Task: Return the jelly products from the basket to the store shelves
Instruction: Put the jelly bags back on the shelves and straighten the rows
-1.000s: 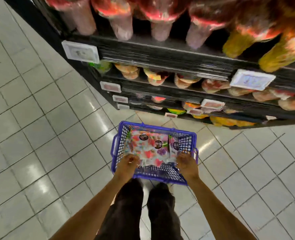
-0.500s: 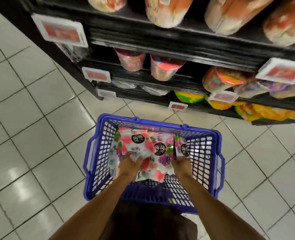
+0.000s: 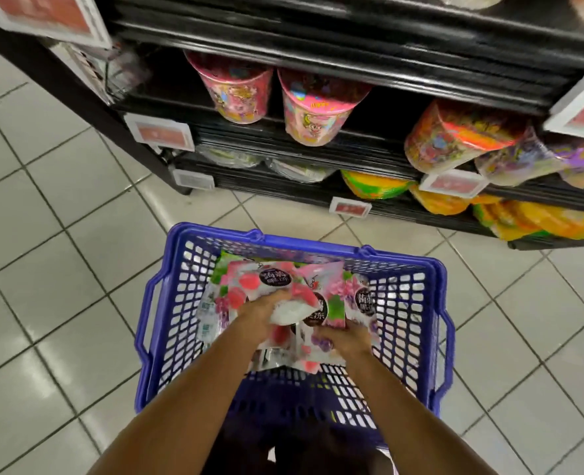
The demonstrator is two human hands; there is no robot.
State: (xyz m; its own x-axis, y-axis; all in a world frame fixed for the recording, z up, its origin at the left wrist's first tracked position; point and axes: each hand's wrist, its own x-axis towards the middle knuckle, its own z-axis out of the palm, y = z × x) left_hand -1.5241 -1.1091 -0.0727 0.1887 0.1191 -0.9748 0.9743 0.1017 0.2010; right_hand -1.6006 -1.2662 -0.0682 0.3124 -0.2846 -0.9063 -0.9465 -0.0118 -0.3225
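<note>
A blue plastic basket [image 3: 434, 323] stands on the tiled floor in front of me, holding several pink and white jelly bags. My left hand [image 3: 259, 311] grips the top jelly bag [image 3: 266, 286], which is pink with a dark round label, and has it tilted up off the pile. My right hand [image 3: 347, 337] closes on another jelly bag [image 3: 321, 308] beside it, low in the basket. A further bag [image 3: 364, 299] leans against the basket's right side. The black store shelves [image 3: 352, 66] rise just beyond the basket.
Pink jelly tubs [image 3: 313, 113] and orange and purple tubs [image 3: 455, 138] fill the middle shelf. Yellow and green packs [image 3: 376, 185] lie on the lowest shelf. White price tags [image 3: 162, 133] clip onto the shelf edges. Grey floor tiles [image 3: 61, 269] lie to the left.
The view has closed in on the basket and lower shelves. Both hands went from the basket's near rim down onto the jelly bags, and the left hand has lifted the top bag.
</note>
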